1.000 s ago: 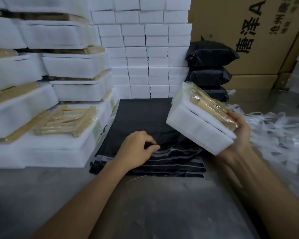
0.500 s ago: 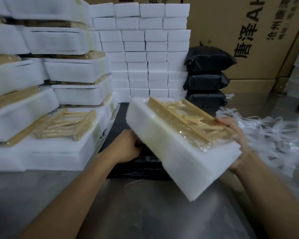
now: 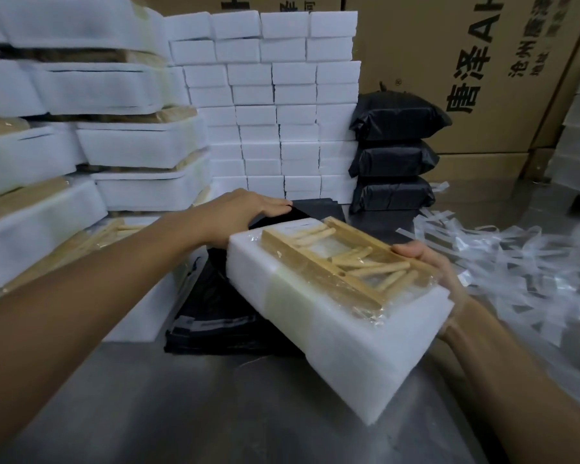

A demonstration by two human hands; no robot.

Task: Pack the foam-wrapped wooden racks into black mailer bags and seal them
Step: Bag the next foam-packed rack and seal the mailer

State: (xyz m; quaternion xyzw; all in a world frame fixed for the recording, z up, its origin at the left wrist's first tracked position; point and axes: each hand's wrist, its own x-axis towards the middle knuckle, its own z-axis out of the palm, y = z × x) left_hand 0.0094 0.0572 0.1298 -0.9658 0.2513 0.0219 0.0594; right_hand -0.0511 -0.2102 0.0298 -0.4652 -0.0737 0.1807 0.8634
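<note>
Presently: 1 foam-wrapped rack (image 3: 335, 306), gripped at its right end by right hand (image 3: 431, 272); left hand (image 3: 245, 212) lifts top bag (image 3: 215, 316), likely opening its mouth.

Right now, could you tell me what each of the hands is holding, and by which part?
The right hand grips the foam-wrapped rack by its far right end. The left hand is on a black mailer bag; its grip is hidden.

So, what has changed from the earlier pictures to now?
The right hand swung the foam-wrapped rack down and leftward, over the stack of mailer bags. The left hand moved from the bags' near edge to lift the top bag's far part. The three sealed bags stayed stacked.
</note>
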